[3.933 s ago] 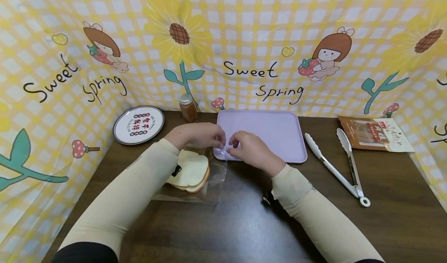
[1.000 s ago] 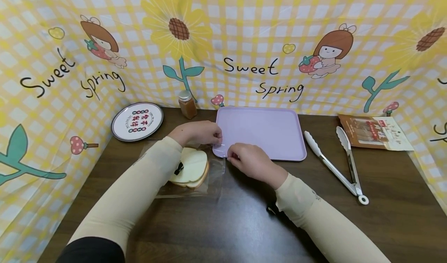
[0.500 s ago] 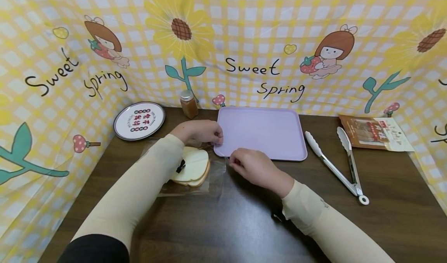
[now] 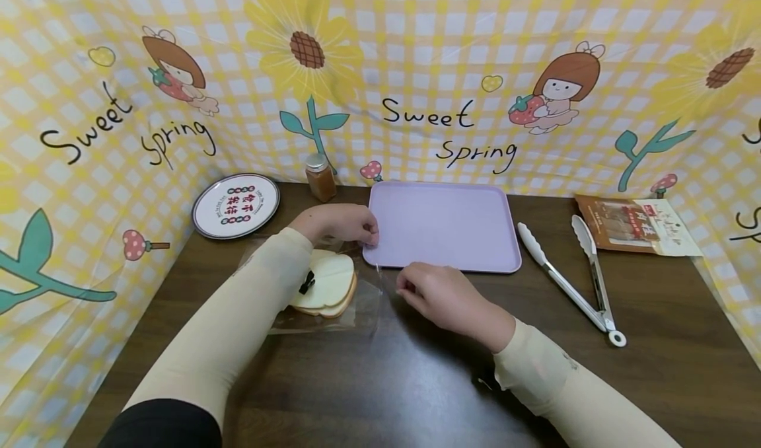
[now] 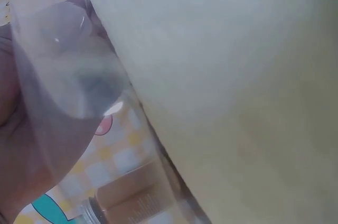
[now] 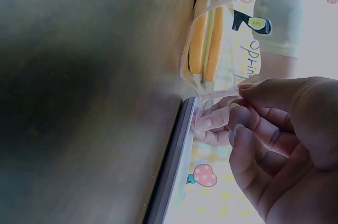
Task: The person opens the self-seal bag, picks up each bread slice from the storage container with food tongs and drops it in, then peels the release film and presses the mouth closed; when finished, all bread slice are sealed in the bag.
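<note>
A clear plastic bag [image 4: 367, 306] lies on the brown table, with stacked bread slices [image 4: 330, 281] inside. In the right wrist view the slices [image 6: 207, 39] show a pale layer between their crusts. My left hand [image 4: 340, 224] pinches the bag's edge near its mouth, over the tray's left front corner. My right hand [image 4: 446, 297] is in front of the lilac tray [image 4: 446, 226]. Its thumb and finger pinch a narrow clear strip [image 6: 221, 93] that runs toward the bag's mouth. Bread fills much of the left wrist view, behind clear film [image 5: 68, 76].
Metal tongs [image 4: 569, 287] with white tips lie spread to the right. Beyond them is a brown and white food packet [image 4: 639, 226]. A white plate [image 4: 236, 207] and a spice jar [image 4: 321, 180] stand at the back left, by the patterned cloth.
My right hand has drawn away from the left one, rightward and toward me, trailing the strip. My left hand and the bread stay nearly where they were.
</note>
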Tool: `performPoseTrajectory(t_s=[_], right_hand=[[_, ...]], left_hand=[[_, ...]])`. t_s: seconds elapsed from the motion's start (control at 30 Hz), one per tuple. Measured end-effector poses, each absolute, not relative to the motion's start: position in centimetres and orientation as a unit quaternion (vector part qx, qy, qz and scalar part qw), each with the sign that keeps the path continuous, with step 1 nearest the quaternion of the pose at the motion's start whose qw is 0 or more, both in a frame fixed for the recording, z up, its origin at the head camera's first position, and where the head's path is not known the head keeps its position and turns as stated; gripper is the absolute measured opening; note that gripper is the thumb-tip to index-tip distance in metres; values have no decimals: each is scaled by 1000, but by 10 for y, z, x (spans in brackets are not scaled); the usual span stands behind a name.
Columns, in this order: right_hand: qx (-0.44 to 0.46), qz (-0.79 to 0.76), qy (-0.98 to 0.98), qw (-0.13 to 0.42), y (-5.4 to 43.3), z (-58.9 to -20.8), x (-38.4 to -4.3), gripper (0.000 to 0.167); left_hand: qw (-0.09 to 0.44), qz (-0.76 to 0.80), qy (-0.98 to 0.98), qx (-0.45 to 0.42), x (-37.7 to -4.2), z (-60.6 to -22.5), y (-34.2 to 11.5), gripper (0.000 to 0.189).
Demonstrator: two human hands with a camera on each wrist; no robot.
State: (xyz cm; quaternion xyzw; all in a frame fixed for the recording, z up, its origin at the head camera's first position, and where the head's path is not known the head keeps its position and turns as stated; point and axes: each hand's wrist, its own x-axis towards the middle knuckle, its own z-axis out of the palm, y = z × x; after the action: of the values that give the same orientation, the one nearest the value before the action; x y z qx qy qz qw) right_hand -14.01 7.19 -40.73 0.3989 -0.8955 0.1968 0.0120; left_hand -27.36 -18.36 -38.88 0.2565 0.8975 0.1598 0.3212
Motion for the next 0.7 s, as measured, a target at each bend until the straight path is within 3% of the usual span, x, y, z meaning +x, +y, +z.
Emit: performPoseTrajectory(t_s=[0.7], right_hand=[[469,186,-859,92,87,-405,-108,10]], left_hand=[[326,151,898,254,-274,-389,-182,21]])
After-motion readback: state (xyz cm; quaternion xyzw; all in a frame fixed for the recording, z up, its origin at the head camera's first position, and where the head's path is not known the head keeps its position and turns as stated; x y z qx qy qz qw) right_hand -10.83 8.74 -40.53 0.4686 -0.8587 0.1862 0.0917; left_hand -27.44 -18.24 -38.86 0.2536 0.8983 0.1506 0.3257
